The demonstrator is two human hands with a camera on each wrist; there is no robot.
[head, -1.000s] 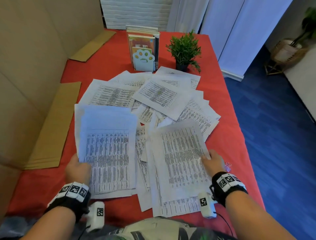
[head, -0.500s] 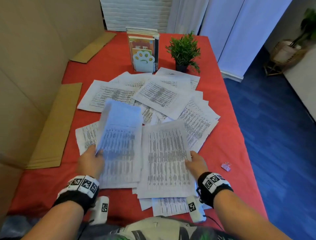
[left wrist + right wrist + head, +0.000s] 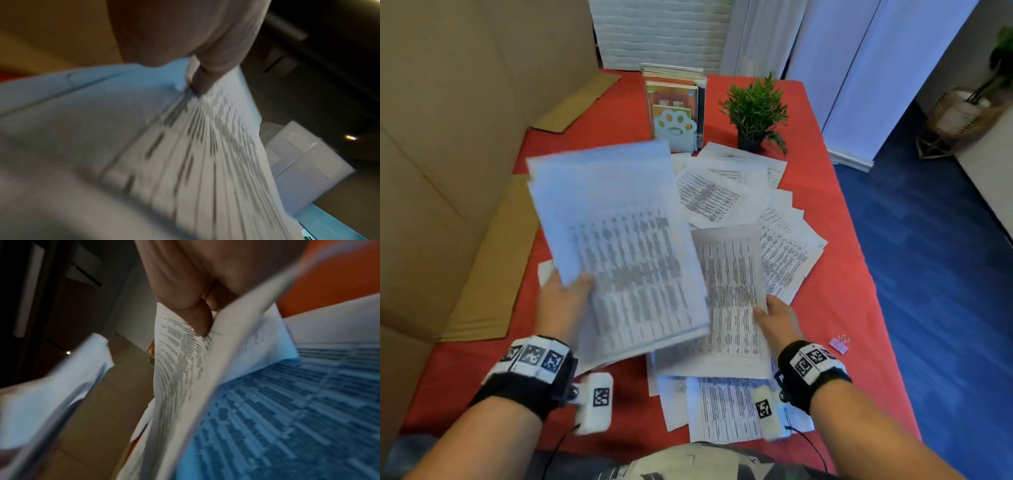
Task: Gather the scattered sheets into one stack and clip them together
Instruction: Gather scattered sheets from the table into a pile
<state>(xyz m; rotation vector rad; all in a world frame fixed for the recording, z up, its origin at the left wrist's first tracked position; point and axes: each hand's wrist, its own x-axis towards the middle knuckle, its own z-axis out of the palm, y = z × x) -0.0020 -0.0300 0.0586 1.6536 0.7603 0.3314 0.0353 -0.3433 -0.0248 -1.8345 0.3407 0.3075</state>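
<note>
My left hand point(image 3: 565, 298) grips a bundle of printed sheets point(image 3: 619, 246) by its left edge and holds it raised and tilted above the red table point(image 3: 835, 294); the left wrist view shows the thumb point(image 3: 207, 76) pinching this bundle point(image 3: 185, 154). My right hand point(image 3: 774, 317) pinches the right edge of a second printed sheet point(image 3: 732, 301), lifted at that side; its thumb point(image 3: 199, 321) presses on that sheet point(image 3: 180, 369). More loose sheets point(image 3: 784, 246) lie fanned on the table behind and beneath. A small pink binder clip point(image 3: 839, 343) lies right of my right wrist.
A potted plant point(image 3: 755, 113) and a bookend with books point(image 3: 676, 109) stand at the table's far side. Cardboard panels point(image 3: 448, 171) wall the left side, with a flat piece point(image 3: 493, 267) on the table. The table's right edge drops to blue floor point(image 3: 935, 274).
My left hand has lifted its bundle off the table and swung it up and toward the centre. My right hand has slid left with its sheet, uncovering the binder clip.
</note>
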